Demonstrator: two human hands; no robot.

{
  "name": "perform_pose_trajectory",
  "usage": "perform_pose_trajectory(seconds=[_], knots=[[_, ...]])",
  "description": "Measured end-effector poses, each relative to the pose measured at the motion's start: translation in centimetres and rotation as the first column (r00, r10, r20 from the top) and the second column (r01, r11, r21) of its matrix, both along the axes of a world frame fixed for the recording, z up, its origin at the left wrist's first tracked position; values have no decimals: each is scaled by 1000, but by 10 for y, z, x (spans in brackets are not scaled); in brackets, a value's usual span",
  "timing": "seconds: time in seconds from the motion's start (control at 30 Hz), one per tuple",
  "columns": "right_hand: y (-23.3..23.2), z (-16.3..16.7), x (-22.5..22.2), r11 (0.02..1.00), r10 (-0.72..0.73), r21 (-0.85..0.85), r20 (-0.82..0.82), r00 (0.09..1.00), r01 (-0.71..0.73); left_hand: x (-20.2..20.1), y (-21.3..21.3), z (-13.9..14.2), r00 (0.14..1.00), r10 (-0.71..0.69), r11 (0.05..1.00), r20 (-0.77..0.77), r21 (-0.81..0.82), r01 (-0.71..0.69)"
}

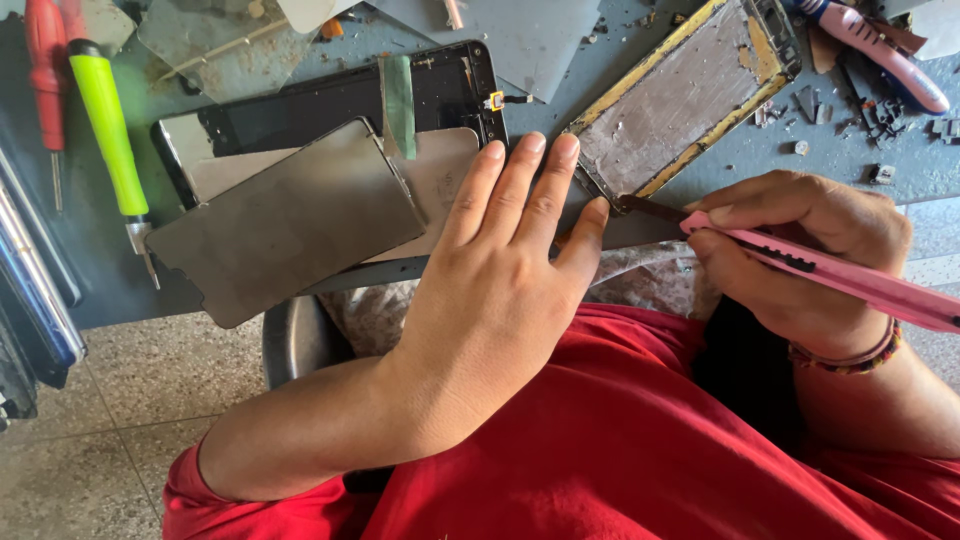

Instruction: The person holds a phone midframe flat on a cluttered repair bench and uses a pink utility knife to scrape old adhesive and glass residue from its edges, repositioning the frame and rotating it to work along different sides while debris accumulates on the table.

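My right hand grips a pink utility knife. Its blade tip touches the near corner of a phone frame with yellow adhesive along its edges. My left hand lies flat with its fingers spread, and the fingertips rest by that same corner of the frame and on a beige sheet. A grey metal panel lies just left of my left hand, over a black phone screen.
A green-handled screwdriver and a red-handled one lie at the left. A pink and blue tool sits at the top right among small dark parts. Several phones are stacked at the left edge. Tiled floor lies below the dark bench.
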State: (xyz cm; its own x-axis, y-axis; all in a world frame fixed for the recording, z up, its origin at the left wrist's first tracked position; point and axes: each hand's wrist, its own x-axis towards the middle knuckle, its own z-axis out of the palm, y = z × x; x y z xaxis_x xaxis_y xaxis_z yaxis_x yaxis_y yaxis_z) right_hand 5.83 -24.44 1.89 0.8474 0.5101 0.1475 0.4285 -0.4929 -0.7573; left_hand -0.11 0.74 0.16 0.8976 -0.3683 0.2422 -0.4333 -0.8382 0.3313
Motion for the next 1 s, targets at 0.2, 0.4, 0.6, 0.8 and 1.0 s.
perform_pose_trajectory(seconds=[0.2, 0.4, 0.6, 0.8, 1.0], knots=[[3, 2, -1, 999, -4, -48, 16, 1000, 5, 0, 0, 1, 1000, -1, 1000, -6, 3, 1], [0, 1, 9, 984, 174, -55, 171, 970, -167, 0, 2, 2, 1000, -4, 1000, 0, -7, 4], [-4, -1, 20, 921, 361, 63, 231, 903, -384, 1, 3, 3, 1000, -4, 1000, 3, -11, 4], [-2, 2, 22, 906, 416, -4, 202, 887, -424, 1, 2, 3, 1000, -5, 1000, -2, -16, 5], [2, 6, 23, 895, 446, -129, 256, 858, -426, 1, 1, 2, 1000, -3, 1000, 10, 2, 3]])
